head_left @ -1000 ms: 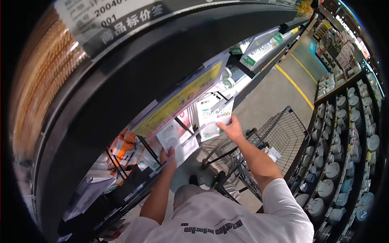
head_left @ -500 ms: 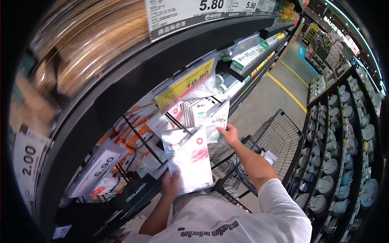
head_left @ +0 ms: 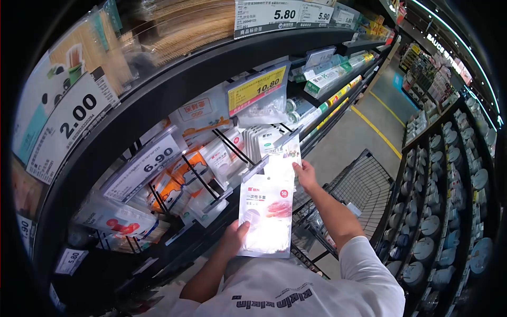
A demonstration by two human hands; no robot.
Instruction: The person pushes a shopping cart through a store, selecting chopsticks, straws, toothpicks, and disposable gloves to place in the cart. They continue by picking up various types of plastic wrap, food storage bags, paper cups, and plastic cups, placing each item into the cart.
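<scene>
A flat white pack of disposable gloves (head_left: pixel 266 222) with pink printing is pinched at its left edge by my left hand (head_left: pixel 234 239), thumb on the front. It is upright in front of my chest, its top just below a hook's end tag. My right hand (head_left: pixel 305 177) is closed on the right edge of another glove pack (head_left: pixel 285 154), at the front of a row hanging from a hook. My right fingers are partly hidden behind it. More white glove packs (head_left: pixel 224 158) and orange packs (head_left: pixel 189 171) hang to the left.
Price tags (head_left: pixel 257 90) line the dark shelf edge (head_left: pixel 174 79) above. A black wire shopping cart (head_left: pixel 364 182) stands at the right, some items inside. Beyond it, a rack of bowls and dishes (head_left: pixel 430 224) borders the aisle floor (head_left: pixel 364 124).
The view has shifted left, bringing more of the shelf in. My left hand and its glove pack have moved right and slightly down in view. My right hand stays on the hanging pack.
</scene>
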